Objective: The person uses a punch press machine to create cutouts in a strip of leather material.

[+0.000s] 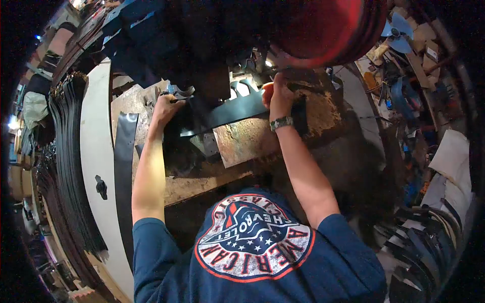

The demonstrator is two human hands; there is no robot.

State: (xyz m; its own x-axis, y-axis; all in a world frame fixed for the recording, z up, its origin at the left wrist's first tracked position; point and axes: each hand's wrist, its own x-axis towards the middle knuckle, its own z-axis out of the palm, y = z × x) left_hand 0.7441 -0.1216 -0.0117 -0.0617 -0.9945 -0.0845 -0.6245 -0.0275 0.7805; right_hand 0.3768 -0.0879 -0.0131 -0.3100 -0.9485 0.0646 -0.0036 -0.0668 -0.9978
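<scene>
A dark, smooth strip of sheet material, leather-like, lies across the work surface under the machine, with scalloped cut-outs along its far edge. My right hand is closed on the strip's right end, thumb upward. My left hand is at the left of the machine head, its fingers closed on a curved metal piece that looks like a cutting die. The dark machine head hangs between my hands and hides part of the strip's left side.
A red wheel sits at the machine's upper right. The worn board lies beneath the strip. Many dark straps hang at left beside a white panel. A long black strip lies left of my arm. Cut strips pile at lower right.
</scene>
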